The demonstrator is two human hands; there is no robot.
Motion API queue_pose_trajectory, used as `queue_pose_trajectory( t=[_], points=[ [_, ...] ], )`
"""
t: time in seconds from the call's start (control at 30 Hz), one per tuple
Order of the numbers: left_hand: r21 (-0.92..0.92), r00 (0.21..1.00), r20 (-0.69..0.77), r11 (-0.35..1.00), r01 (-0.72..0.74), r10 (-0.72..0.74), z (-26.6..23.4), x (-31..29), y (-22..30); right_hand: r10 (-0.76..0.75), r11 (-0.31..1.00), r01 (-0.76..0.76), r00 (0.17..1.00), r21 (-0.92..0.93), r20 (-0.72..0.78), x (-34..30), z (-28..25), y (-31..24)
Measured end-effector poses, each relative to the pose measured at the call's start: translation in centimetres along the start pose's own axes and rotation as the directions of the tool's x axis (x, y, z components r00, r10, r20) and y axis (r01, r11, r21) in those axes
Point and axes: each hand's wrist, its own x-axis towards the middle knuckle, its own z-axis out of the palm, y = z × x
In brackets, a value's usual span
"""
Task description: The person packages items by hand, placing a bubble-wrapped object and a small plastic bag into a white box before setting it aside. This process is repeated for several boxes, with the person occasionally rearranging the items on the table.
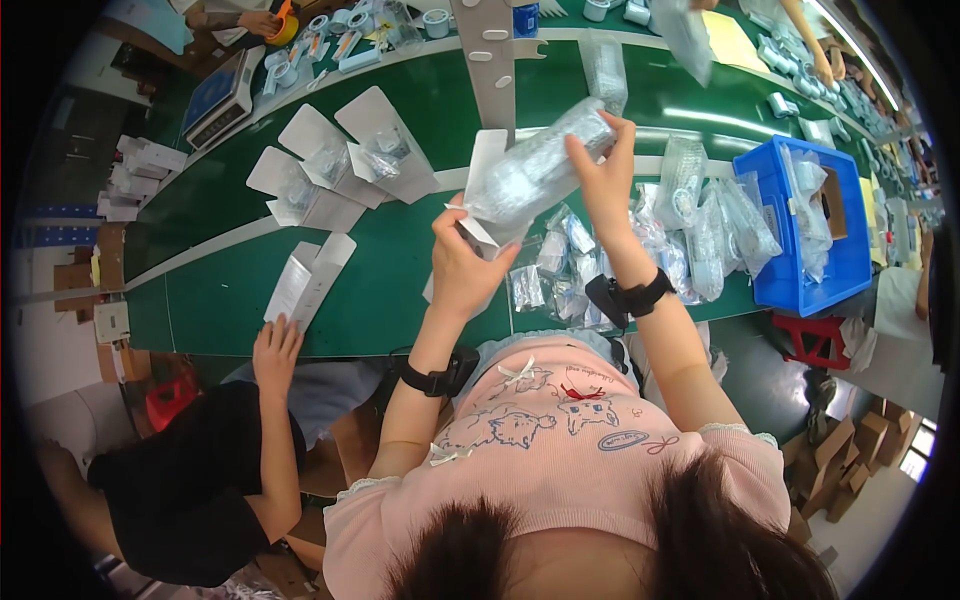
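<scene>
My left hand (466, 262) is closed around a small white carton (487, 160) whose flaps stand up. A bubble-wrapped package (540, 165) slants over the carton, its lower end at the carton's opening. I cannot tell how far inside it sits. With thumb and fingers my right hand (604, 165) grips the package's upper end. What the wrap contains is blurred by the plastic. Under my right forearm lies a pile of small clear-bagged parts (570, 255), and several more bubble-wrapped packages (706, 240) rest to its right.
Three open white boxes (385, 145) with bagged parts inside stand at left. A co-worker's hand (277, 345) touches another white box (308, 280). At right is a blue bin (850, 250). A metal post (487, 70) rises ahead, and a scale (222, 100) sits far left.
</scene>
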Motion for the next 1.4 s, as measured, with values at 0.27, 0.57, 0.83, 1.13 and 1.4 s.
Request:
queue_pose_trajectory(
  t=[0.27, 0.57, 0.83, 1.13, 1.4],
  points=[
    [-0.117, 0.982, 0.048, 0.975, 0.188, -0.184, -0.7, 1.7, -1.0, -0.364, 0.691, 0.679, 0.623, -0.249, 0.693, -2.0, 1.1, -5.7],
    [0.04, 0.98, -0.195, 0.999, -0.027, 0.034, -4.3, -3.4, -8.3, -0.091, 0.97, 0.205, 0.807, -0.132, 0.583, -5.2, 1.4, 2.7],
    [-0.018, 0.977, -0.186, 0.994, 0.104, -0.106, -3.8, -2.0, -7.7, 0.061, 0.516, 0.789, 0.353, -0.332, 0.934, -11.5, 0.9, 11.2],
    [0.272, 0.976, -0.147, 0.942, 0.199, -0.164, -4.7, 0.1, -5.1, -0.188, 0.91, 0.414, 0.478, -0.031, 0.858, -6.7, 1.3, 4.2],
    [0.163, 0.914, -0.112, 0.9, 0.404, -0.39, -6.1, 0.8, -4.0, -0.773, 0.292, 0.918, 0.06, 0.269, 0.632, -3.7, 5.8, -2.3]
  ],
)
